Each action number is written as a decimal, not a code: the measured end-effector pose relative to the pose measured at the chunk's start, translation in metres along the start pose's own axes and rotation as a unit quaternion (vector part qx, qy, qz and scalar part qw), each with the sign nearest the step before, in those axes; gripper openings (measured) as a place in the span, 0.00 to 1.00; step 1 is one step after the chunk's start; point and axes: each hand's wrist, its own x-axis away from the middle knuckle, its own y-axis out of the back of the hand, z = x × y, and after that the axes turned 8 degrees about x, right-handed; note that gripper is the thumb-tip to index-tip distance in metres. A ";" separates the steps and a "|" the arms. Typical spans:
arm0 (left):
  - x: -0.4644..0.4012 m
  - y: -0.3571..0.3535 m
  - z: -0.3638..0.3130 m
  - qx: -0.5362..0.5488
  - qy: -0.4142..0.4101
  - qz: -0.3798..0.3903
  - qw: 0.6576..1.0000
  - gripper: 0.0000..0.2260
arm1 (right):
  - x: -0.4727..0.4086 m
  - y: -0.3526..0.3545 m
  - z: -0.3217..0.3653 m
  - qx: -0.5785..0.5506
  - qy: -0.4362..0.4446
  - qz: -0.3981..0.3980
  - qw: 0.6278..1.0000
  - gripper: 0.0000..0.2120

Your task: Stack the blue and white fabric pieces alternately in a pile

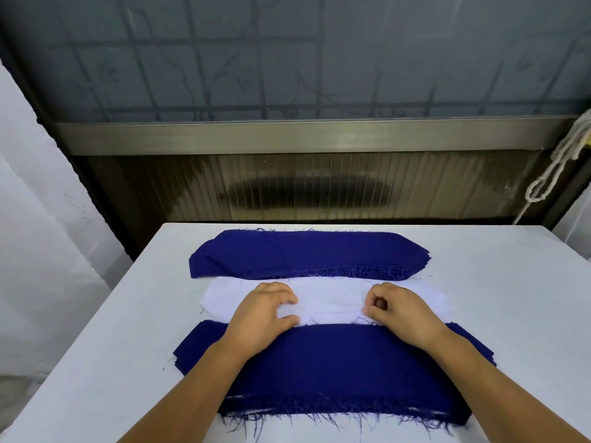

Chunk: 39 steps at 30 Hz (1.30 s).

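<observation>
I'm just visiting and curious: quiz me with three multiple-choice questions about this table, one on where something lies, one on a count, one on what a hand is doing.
1. Where does the white fabric lie?
A. Between the two blue piles
B. On top of the far blue pile
C. Off the table

2. How many blue piles are on the table?
A. One
B. Two
C. Four

3. What is the right hand doing?
A. Lying flat with straight fingers
B. Pinching at the white fabric with curled fingers
C. Lifting a blue piece high in the air

Answers:
1 A: the white strip shows between the far blue pile and the near blue pile.
2 B: one pile lies beyond the white fabric, one nearer.
3 B: its fingertips are curled together on the white cloth.
</observation>
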 end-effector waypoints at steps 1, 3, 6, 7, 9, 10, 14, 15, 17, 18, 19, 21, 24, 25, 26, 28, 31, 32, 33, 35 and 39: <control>0.001 -0.001 -0.001 -0.007 -0.011 -0.003 1.000 0.14 | 0.000 0.001 -0.001 -0.001 0.001 0.000 1.000 0.05; 0.004 -0.001 -0.003 -0.029 -0.044 -0.014 0.999 0.11 | 0.003 -0.002 -0.002 0.025 0.011 -0.026 0.999 0.07; 0.008 -0.001 -0.009 -0.079 -0.105 -0.040 0.991 0.08 | 0.010 -0.013 -0.002 0.099 0.056 -0.098 0.989 0.09; 0.009 -0.001 -0.011 -0.091 -0.119 -0.050 0.987 0.08 | 0.011 -0.014 -0.002 0.113 0.070 -0.112 0.985 0.09; 0.009 0.000 -0.013 -0.106 -0.137 -0.059 0.983 0.06 | 0.011 -0.015 -0.002 0.121 0.082 -0.125 0.981 0.08; 0.010 0.000 -0.014 -0.111 -0.144 -0.061 0.981 0.05 | 0.011 -0.015 -0.002 0.120 0.081 -0.130 0.981 0.07; 0.012 0.001 -0.019 -0.123 -0.145 -0.070 0.979 0.03 | 0.014 -0.015 0.000 0.104 0.068 -0.141 0.982 0.04; 0.013 0.002 -0.020 -0.120 -0.140 -0.074 0.980 0.04 | 0.014 -0.014 0.001 0.096 0.068 -0.143 0.983 0.04; 0.013 0.003 -0.021 -0.108 -0.124 -0.081 0.983 0.05 | 0.016 -0.012 0.001 0.079 0.072 -0.146 0.983 0.05; 0.013 0.003 -0.021 -0.102 -0.117 -0.082 0.984 0.06 | 0.016 -0.012 0.001 0.071 0.072 -0.150 0.983 0.05; 0.013 0.004 -0.020 -0.100 -0.109 -0.084 0.985 0.06 | 0.017 -0.011 0.001 0.064 0.071 -0.155 0.983 0.05; 0.014 0.003 -0.018 -0.101 -0.091 -0.089 0.987 0.06 | 0.019 -0.011 0.000 0.054 0.067 -0.167 0.982 0.06; 0.014 0.003 -0.015 -0.092 -0.055 -0.089 0.990 0.06 | 0.021 -0.012 -0.003 0.033 0.068 -0.181 0.981 0.08; 0.014 0.003 -0.014 -0.089 -0.044 -0.085 0.991 0.08 | 0.021 -0.012 -0.004 0.025 0.069 -0.183 0.980 0.08; 0.014 0.004 -0.013 -0.089 -0.036 -0.081 0.992 0.10 | 0.021 -0.012 -0.005 0.021 0.072 -0.189 0.979 0.08; 0.016 0.007 -0.010 -0.092 -0.026 -0.074 0.993 0.11 | 0.020 -0.012 -0.006 0.026 0.079 -0.200 0.976 0.07; 0.019 0.017 -0.003 -0.091 -0.012 -0.078 0.993 0.11 | 0.019 -0.012 -0.006 0.036 0.072 -0.223 0.971 0.07; 0.020 0.022 -0.002 -0.088 -0.007 -0.080 0.993 0.10 | 0.019 -0.012 -0.006 0.039 0.062 -0.232 0.970 0.07; 0.022 0.027 0.000 -0.085 -0.002 -0.080 0.993 0.10 | 0.019 -0.011 -0.006 0.039 0.046 -0.237 0.970 0.07; 0.026 0.038 -0.001 -0.084 -0.005 -0.083 0.993 0.09 | 0.021 -0.006 -0.005 0.041 0.019 -0.246 0.968 0.07; 0.041 0.061 -0.012 -0.091 -0.033 -0.099 0.990 0.08 | 0.038 0.011 0.005 0.032 0.025 -0.248 0.968 0.07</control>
